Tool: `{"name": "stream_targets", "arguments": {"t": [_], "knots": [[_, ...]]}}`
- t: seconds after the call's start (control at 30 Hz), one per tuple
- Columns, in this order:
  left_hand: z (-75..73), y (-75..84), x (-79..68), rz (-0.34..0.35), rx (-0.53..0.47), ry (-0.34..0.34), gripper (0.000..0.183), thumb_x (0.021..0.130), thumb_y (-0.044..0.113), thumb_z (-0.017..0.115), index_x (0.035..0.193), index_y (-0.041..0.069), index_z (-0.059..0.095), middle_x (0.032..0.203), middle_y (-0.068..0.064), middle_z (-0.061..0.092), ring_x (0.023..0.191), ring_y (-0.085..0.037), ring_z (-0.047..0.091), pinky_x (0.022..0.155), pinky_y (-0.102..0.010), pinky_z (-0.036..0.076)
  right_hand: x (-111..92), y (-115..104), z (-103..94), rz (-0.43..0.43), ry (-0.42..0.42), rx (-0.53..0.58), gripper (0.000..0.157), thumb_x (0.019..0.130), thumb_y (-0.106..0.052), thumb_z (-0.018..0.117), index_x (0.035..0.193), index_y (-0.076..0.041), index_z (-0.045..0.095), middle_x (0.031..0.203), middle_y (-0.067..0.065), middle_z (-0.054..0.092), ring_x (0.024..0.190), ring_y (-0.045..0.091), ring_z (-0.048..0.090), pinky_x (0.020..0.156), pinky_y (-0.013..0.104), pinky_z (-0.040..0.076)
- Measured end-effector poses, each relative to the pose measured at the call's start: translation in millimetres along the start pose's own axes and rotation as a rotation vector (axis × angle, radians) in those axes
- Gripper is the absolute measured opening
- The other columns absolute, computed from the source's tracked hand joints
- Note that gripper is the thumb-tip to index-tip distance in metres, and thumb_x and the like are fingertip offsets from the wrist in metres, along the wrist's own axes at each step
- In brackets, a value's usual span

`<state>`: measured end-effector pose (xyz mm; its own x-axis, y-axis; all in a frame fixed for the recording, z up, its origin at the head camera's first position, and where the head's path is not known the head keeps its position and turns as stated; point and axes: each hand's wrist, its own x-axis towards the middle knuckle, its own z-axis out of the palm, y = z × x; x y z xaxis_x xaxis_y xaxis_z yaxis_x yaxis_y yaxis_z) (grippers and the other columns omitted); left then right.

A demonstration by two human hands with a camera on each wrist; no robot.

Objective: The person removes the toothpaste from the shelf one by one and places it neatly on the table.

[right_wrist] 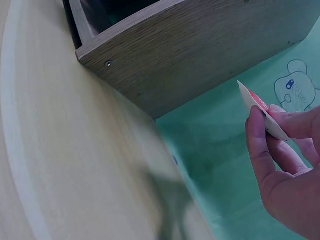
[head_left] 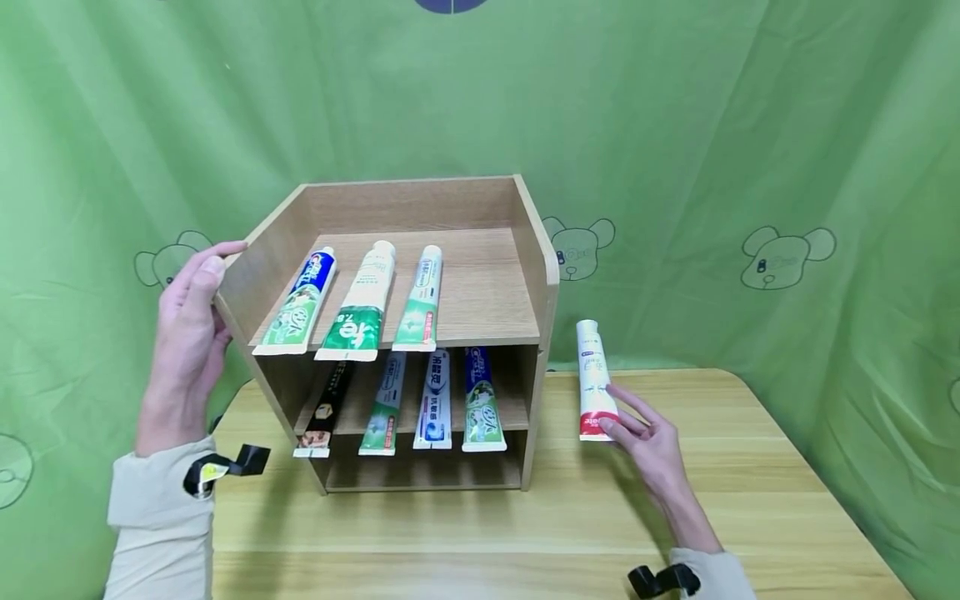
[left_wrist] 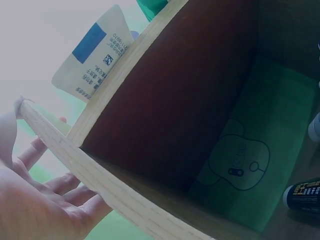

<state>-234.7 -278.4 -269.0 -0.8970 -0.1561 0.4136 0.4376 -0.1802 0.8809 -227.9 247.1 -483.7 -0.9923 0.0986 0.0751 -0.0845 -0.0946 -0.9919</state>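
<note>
At the left, my left hand grips the edge of the side panel of a wooden shelf, its thumb near the front edge. In the left wrist view, the other fingers lie along the panel's outside. My right hand pinches the flat red end of a white toothpaste tube between thumb and fingers, cap pointing up and away, right of the shelf. Three tubes lie on the top board: a blue and green one, a wide white and green one and a narrower one.
On the middle level several more tubes lie side by side, among them a black one and a blue and green one; their flat ends jut past the front. Below is a low bottom compartment. A green curtain hangs behind the wooden table.
</note>
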Motion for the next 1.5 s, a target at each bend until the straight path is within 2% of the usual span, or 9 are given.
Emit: {"name": "stream_targets", "arguments": {"t": [0.3,0.5,0.8,0.97,1.2,1.5], "knots": [[0.7,0.2,-0.2,-0.01,-0.001,0.006,0.038,0.103,0.032,0.059,0.136,0.012,0.065,0.123,-0.011,0.05,0.099,-0.024,0.056,0.074,-0.028,0.053,3,11,-5.4,0.081,-0.023,-0.033,0.062,0.096,0.001,0.068,0.153,-0.005,0.045,0.136,0.025,0.061,0.104,0.013,0.072,0.089,0.032,0.057],[0.6,0.2,0.0,-0.02,0.003,0.004,0.039,0.104,0.032,0.058,0.137,0.013,0.064,0.124,-0.01,0.05,0.1,-0.024,0.056,0.076,-0.028,0.053,5,17,-5.4,0.137,-0.032,0.001,0.062,0.097,0.004,0.064,0.155,-0.005,0.041,0.145,0.033,0.048,0.104,0.013,0.071,0.09,0.032,0.057],[0.5,-1.7,-2.9,-0.028,0.03,-0.004,0.039,0.105,0.034,0.057,0.138,0.015,0.063,0.128,-0.009,0.049,0.107,-0.024,0.053,0.08,-0.029,0.051,5,30,-8.4,0.218,-0.026,0.043,0.063,0.098,0.004,0.063,0.155,-0.006,0.04,0.142,0.029,0.054,0.104,0.019,0.071,0.091,0.034,0.057],[1.5,-0.9,-1.9,-0.013,0.035,0.003,0.039,0.104,0.035,0.057,0.137,0.015,0.064,0.127,-0.009,0.049,0.106,-0.024,0.054,0.08,-0.029,0.051,8,37,-9.4,0.212,-0.047,0.031,0.063,0.098,0.001,0.065,0.155,-0.006,0.041,0.145,0.031,0.051,0.107,0.02,0.07,0.093,0.035,0.056],[0.6,-0.5,-0.3,-0.014,0.026,0.008,0.039,0.104,0.035,0.058,0.137,0.016,0.064,0.126,-0.009,0.05,0.106,-0.025,0.054,0.08,-0.029,0.051,11,49,-9.4,0.209,-0.038,0.025,0.061,0.097,0.004,0.064,0.154,-0.003,0.042,0.143,0.033,0.052,0.106,0.022,0.071,0.092,0.037,0.057],[-0.1,-1.3,0.8,-0.005,0.027,0.01,0.039,0.103,0.035,0.059,0.136,0.015,0.065,0.128,-0.009,0.048,0.108,-0.025,0.052,0.081,-0.03,0.051,14,56,-9.3,0.241,-0.038,-0.005,0.06,0.1,-0.002,0.065,0.154,-0.004,0.042,0.145,0.031,0.051,0.107,0.02,0.07,0.092,0.036,0.057]]}}
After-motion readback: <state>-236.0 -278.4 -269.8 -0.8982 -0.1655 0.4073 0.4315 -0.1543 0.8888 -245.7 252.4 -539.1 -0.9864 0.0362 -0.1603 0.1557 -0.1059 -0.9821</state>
